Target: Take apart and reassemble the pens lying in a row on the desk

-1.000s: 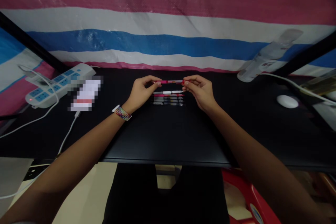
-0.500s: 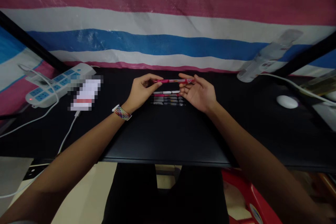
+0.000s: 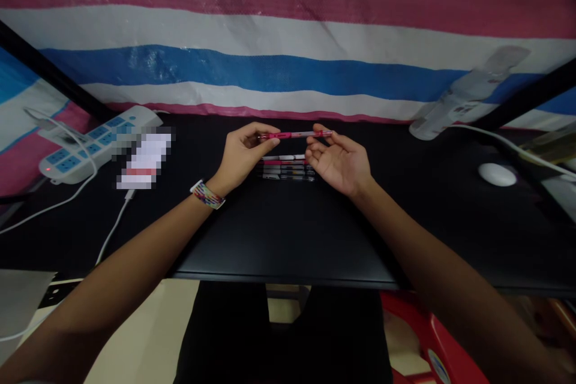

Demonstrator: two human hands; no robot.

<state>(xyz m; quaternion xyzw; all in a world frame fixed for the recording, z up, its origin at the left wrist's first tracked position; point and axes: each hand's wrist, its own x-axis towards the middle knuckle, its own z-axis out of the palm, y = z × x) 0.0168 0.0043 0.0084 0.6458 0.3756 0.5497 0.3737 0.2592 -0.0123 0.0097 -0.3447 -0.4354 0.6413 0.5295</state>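
Between thumb and fingers, my left hand (image 3: 245, 150) pinches the left part of a pink pen (image 3: 299, 134), which lies almost level above the table. The pen has a clear barrel and a pink grip. At its right end is my right hand (image 3: 339, 162), palm turned up and fingers apart; the pen's end passes over the index finger, and whether the thumb presses on it I cannot tell. Just below the hands, several pens (image 3: 288, 169) lie side by side in a row on the black table (image 3: 288, 234), a white one at the top and a pink one under it.
At the left are a white power strip (image 3: 96, 144) with blue sockets and a blurred-out phone (image 3: 146, 159) on a white cable. A clear bottle (image 3: 454, 105) stands at the back right, near a white mouse (image 3: 497, 174). Striped sheeting (image 3: 288, 75) hangs behind the table.
The pink pen's right end has risen slightly. My right thumb has moved off the barrel, and the right fingers have opened a little. The left hand keeps its pinch.
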